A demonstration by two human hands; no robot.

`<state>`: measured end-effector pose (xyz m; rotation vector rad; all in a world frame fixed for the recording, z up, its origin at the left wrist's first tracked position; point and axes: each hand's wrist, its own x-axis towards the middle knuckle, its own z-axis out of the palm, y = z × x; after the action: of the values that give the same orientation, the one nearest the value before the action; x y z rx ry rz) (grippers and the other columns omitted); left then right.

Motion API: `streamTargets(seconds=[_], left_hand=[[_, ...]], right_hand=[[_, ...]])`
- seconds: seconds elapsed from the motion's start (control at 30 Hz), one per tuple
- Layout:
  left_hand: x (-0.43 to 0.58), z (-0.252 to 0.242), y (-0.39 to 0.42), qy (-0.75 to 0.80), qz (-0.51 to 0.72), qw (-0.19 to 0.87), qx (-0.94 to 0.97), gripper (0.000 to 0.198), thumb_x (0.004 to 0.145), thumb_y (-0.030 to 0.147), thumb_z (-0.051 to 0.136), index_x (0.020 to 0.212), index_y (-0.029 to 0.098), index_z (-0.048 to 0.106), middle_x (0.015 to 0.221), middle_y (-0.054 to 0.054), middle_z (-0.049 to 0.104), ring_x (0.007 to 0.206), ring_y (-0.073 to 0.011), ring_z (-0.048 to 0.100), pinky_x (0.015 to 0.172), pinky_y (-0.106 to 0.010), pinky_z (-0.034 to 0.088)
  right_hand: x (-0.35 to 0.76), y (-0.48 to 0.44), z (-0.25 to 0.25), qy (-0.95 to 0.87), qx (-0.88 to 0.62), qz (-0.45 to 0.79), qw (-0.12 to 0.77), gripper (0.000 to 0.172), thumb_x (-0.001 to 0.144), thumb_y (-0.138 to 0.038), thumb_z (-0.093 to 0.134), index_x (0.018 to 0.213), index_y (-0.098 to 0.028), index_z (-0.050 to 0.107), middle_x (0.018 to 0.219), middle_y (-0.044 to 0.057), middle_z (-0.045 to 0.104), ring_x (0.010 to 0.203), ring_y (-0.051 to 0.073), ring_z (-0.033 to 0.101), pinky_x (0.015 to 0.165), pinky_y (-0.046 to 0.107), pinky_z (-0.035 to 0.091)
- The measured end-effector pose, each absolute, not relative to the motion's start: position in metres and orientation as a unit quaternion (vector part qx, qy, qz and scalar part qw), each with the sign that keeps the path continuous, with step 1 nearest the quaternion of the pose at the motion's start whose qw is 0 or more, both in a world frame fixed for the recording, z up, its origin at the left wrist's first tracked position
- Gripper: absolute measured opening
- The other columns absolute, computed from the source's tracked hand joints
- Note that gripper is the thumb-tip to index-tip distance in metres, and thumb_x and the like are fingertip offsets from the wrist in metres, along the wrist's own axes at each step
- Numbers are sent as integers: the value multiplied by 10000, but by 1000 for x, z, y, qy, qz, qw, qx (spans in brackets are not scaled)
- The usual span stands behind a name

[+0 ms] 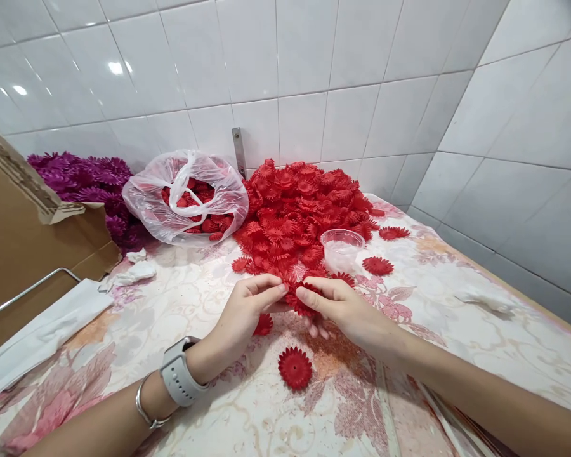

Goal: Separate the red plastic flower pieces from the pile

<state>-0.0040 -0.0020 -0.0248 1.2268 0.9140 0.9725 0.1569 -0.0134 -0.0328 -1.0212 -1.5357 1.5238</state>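
Observation:
Between my two hands is a red artificial flower piece [299, 302], pinched at its edges in front of the big pile. My left hand [257, 298], with a watch and bracelet at the wrist, grips its left side by thumb and fingers. On the right edge, the thumb and forefinger of my right hand [335, 308] close on it, the lower fingers curled beneath. A single red flower piece [295, 368] lies flat just below my hands, a small hole at its centre. Another red piece [263, 324] shows partly under my left hand.
A large heap of red flower pieces [304, 203] rests against the tiled wall. Left of it sit a tied plastic bag [145, 200] of red pieces, purple flowers [76, 174] and a cardboard box [28, 254]. A clear plastic cup [342, 251] stands behind my right hand on the floral tablecloth [181, 355].

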Motion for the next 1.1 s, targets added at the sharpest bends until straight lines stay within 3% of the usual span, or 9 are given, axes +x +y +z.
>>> streamTargets(seconds=[0.1,0.23,0.37,0.5,0.67,0.83,1.1], left_hand=[[-5,-25,4,426,457,647,437,114,726,166,568,618,134,554,651,-31,644,648,-127,626,687,-248,503],[-11,-23,13,478,497,593,416,43,737,174,559,730,133,549,816,-92,675,726,-160,649,695,-279,511],[-14,-24,14,499,490,441,563,410,642,157,648,1045,193,577,1076,-80,622,862,-186,617,684,-267,496],[-15,-28,11,500,473,349,637,414,673,204,632,1085,229,603,1114,-52,609,728,-149,616,668,-253,483],[-12,-27,6,478,443,372,660,311,728,254,602,1036,224,627,1044,-43,648,743,-154,616,663,-245,478],[-9,-23,1,434,415,418,682,221,744,284,608,946,208,655,1004,-40,669,877,-174,612,752,-248,470],[-6,-23,-4,405,384,503,660,211,706,292,656,879,179,620,861,-27,669,788,-151,616,684,-239,488]], right_hand=[[157,-11,-35,-559,-375,618,406,367,733,-531,560,706,-168,510,562,-20,571,460,99,539,455,224,436],[158,-9,-35,-501,-375,644,439,327,715,-482,609,734,-167,523,623,-7,589,527,117,571,534,265,485],[160,-8,-35,-502,-378,650,428,251,747,-402,598,751,-158,539,609,-4,590,487,86,523,490,223,437],[161,-10,-33,-531,-399,628,405,243,799,-329,527,640,-146,542,494,-15,554,393,55,457,390,176,344],[161,-13,-27,-525,-443,606,400,231,803,-235,487,587,-154,504,413,-43,512,312,37,393,314,157,268],[161,-13,-25,-535,-447,608,379,291,811,-299,507,562,-149,519,331,-59,469,251,22,325,289,152,223],[164,-14,-30,-574,-469,554,380,352,764,-398,573,524,-149,505,427,-40,499,312,29,377,336,177,233]])
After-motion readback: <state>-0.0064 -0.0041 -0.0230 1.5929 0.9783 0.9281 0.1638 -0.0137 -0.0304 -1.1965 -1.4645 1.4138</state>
